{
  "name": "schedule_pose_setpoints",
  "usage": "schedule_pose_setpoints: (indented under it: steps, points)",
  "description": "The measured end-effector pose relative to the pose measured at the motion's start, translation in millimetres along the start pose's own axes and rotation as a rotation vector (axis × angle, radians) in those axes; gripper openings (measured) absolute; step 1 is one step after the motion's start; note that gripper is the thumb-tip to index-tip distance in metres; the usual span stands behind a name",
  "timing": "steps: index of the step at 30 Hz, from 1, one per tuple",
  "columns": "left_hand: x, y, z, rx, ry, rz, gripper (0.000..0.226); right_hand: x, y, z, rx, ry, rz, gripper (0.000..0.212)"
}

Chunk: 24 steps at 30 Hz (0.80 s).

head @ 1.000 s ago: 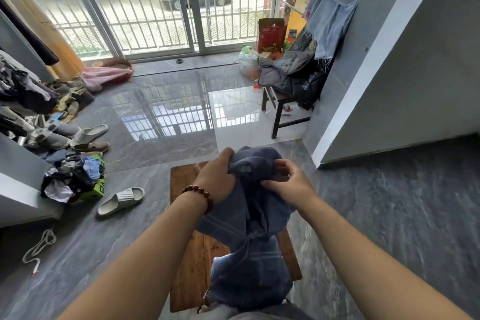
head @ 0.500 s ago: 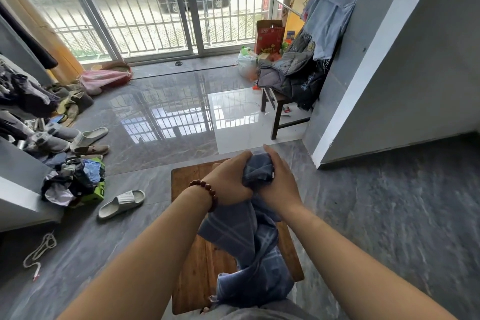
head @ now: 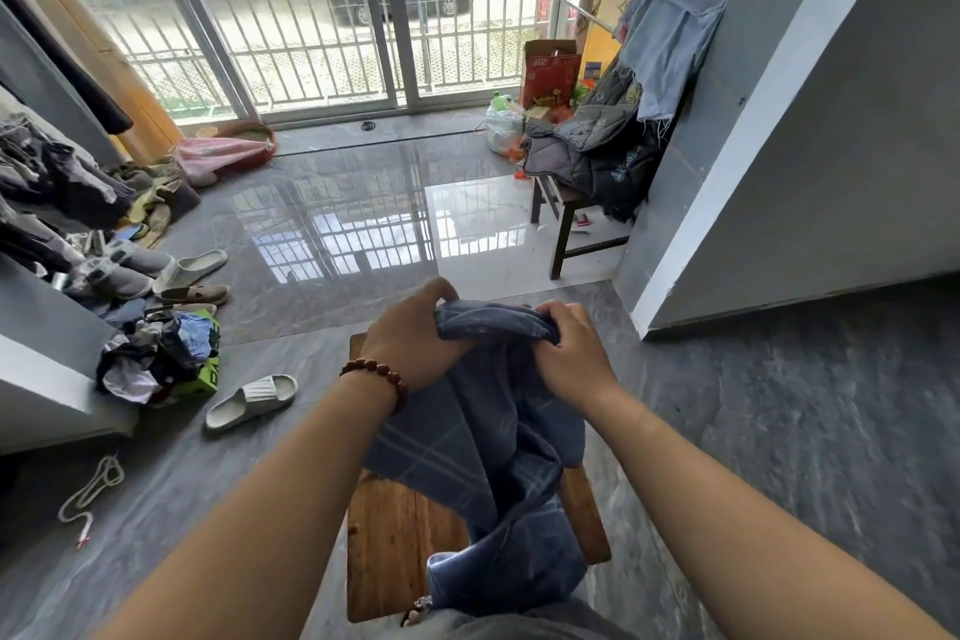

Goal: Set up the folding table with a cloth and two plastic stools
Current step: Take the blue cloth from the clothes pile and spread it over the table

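Note:
A blue checked cloth (head: 498,452) hangs bunched from both my hands above a small wooden table (head: 395,535) that stands right in front of me. My left hand (head: 410,333), with a bead bracelet on the wrist, grips the cloth's upper edge on the left. My right hand (head: 571,353) grips the same edge a short way to the right. The cloth's lower part droops onto the tabletop and covers its middle. No plastic stools are in view.
A dark wooden chair (head: 566,218) piled with clothes stands at the back right by a grey wall (head: 831,172). Shoes and a slipper (head: 252,400) lie on the left floor beside a clothes heap (head: 161,359). Barred sliding doors (head: 322,16) close the far side.
My hands, pressed together on the bunched cloth half a second ago, have drawn apart a little, stretching the cloth's top edge between them.

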<state>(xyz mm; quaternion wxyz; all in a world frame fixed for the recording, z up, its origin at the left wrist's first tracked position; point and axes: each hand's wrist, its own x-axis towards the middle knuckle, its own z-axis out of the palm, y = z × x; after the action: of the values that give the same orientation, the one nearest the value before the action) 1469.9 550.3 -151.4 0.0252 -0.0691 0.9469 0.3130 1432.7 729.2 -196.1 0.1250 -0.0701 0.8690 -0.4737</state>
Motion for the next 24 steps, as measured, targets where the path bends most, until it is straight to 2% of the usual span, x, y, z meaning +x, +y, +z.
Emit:
schedule_pose_setpoints:
  steps: [2,5,12,13,15,17,18,19,21,22,24]
  points:
    - [-1,2,0,-0.001,0.05,0.003,0.024,-1,-1,-4,0.064,0.004,0.01,0.014]
    - [-1,3,-1,-0.016,0.072,-0.015,0.021,1,0,-17,0.148,-0.023,0.024,0.024]
    - [-2,13,5,-0.062,-0.015,-0.035,0.022,-2,12,-27,0.182,-0.137,0.057,0.013]
    - [-3,15,7,-0.081,-0.019,-0.03,0.019,-3,14,-24,0.196,-0.154,0.062,0.017]
    - [-3,19,9,-0.103,-0.023,-0.005,0.013,-7,16,-18,0.175,-0.172,0.059,0.038]
    - [-4,24,10,-0.105,-0.017,0.04,0.011,-10,15,-11,0.149,-0.132,0.051,0.051]
    - [-4,26,9,-0.111,-0.014,0.059,0.01,-10,15,-9,0.131,-0.1,0.047,0.051]
    - [-4,28,8,-0.131,-0.012,0.078,0.009,-11,15,-7,0.107,-0.071,0.042,0.046]
    - [-3,28,6,-0.165,-0.009,0.112,0.004,-9,16,-6,0.012,-0.027,0.024,0.019]
    - [-3,28,4,-0.159,-0.003,0.123,0.011,-8,16,-6,-0.037,-0.003,0.01,0.015]
    - [-3,25,1,-0.127,0.005,0.129,0.019,-6,19,-5,-0.046,0.037,-0.012,0.034]
